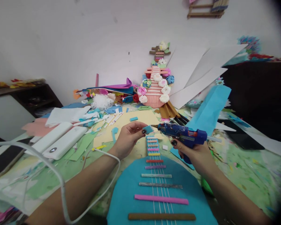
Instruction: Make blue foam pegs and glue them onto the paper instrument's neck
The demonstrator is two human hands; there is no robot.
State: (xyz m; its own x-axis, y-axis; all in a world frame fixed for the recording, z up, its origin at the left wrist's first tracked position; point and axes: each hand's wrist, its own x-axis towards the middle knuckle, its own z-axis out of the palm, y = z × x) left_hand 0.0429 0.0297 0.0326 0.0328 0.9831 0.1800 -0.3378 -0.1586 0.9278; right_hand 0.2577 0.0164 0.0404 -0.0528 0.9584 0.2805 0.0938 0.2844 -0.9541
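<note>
My left hand (130, 137) pinches a small blue piece (148, 129) between thumb and fingers. Wrapped round the handle of a blue glue gun (182, 133) is my right hand (194, 156). The gun's nozzle points left, right at the edge of the blue piece; whether they touch I cannot tell. A glue stick (214, 139) pokes out of its back. Below both hands lies a blue paper-covered lute shape (128, 187) with white strings and coloured crossbars. Its narrow neck (152, 142) ends just under the blue piece. A small white block (165, 147) lies beside the neck.
A pink lute model (152, 100) with paper flowers leans on the wall. White power banks (65, 142) and paper scraps lie left, where a white cable (61, 178) loops over my left forearm. A dark phone (241, 134) and folded blue paper (209, 107) are at right.
</note>
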